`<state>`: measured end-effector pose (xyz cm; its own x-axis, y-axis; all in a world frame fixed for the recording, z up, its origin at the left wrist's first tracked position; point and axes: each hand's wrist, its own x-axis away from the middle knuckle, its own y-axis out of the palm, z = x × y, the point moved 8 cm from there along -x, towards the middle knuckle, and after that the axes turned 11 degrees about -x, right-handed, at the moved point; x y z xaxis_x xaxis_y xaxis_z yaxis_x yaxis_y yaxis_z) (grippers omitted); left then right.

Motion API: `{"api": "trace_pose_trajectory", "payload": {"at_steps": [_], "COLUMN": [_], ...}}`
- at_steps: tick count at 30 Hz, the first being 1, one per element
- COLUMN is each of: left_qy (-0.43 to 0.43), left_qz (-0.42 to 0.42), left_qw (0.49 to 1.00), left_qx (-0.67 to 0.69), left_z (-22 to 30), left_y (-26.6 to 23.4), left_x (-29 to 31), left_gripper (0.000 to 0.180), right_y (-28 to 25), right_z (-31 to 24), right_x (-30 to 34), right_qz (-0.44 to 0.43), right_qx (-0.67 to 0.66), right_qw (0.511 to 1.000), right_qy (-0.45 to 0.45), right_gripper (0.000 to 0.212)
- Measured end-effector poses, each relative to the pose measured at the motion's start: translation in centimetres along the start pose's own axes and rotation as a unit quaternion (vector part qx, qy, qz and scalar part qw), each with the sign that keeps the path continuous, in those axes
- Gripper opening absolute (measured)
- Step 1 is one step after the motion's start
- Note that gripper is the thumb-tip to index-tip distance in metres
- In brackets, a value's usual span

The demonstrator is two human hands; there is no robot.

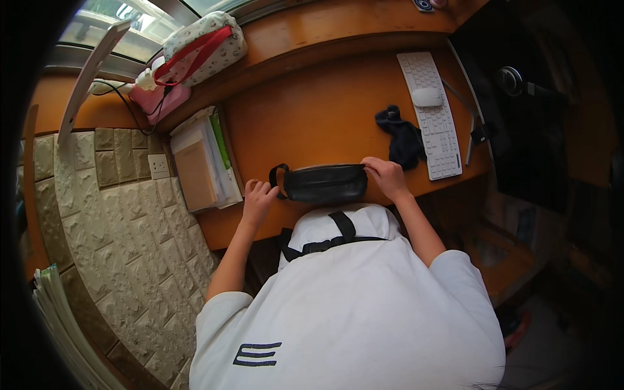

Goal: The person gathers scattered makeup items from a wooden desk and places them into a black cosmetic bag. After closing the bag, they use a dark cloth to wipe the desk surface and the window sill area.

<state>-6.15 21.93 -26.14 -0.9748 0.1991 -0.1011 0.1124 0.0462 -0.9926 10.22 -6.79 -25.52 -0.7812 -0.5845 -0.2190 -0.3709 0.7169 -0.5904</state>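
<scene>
A small black zippered bag (326,184) lies across the front part of the wooden desk, its long side facing me. My right hand (385,177) pinches the bag's right end between thumb and fingers. At the other end a black strap (275,177) stands up in a loop. My left hand (259,199) has its fingers curled at the lower part of that strap; the exact grip is too small to make out. Just beyond my right hand lies a crumpled dark cloth item (402,140).
On the right are a white keyboard (439,136) with a white mouse (427,97) on it and a dark monitor (513,110). Papers and folders (203,162) are stacked on the left. A patterned pouch with a red strap (207,49) sits by the window, near a pink object (159,101).
</scene>
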Motion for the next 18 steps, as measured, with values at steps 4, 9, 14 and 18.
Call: {"api": "trace_pose_trajectory", "payload": {"at_steps": [4,9,14,18], "left_qy": [-0.035,-0.097,-0.199,-0.217], "left_qz": [0.026,-0.009,-0.026,-0.075], "left_qw": [0.998,0.989,0.959,0.919], "left_qx": [0.047,0.111,0.198,0.32], "left_z": [0.7,2.4,3.5,3.9], "left_y": [3.3,5.4,2.8,0.9], "left_x": [1.7,2.0,1.7,-0.4], "left_gripper": [0.019,0.026,0.08,0.107], "right_y": [0.2,0.3,0.8,2.0], "right_z": [0.2,0.2,1.0,2.8], "right_x": [0.2,0.9,1.3,1.7], "right_qz": [-0.027,-0.04,-0.045,-0.041], "right_qx": [-0.013,-0.028,-0.038,-0.088], "right_qw": [0.999,0.998,0.996,0.979], "right_qy": [0.031,0.032,0.071,0.182], "right_gripper": [0.017,0.016,0.017,0.025]}}
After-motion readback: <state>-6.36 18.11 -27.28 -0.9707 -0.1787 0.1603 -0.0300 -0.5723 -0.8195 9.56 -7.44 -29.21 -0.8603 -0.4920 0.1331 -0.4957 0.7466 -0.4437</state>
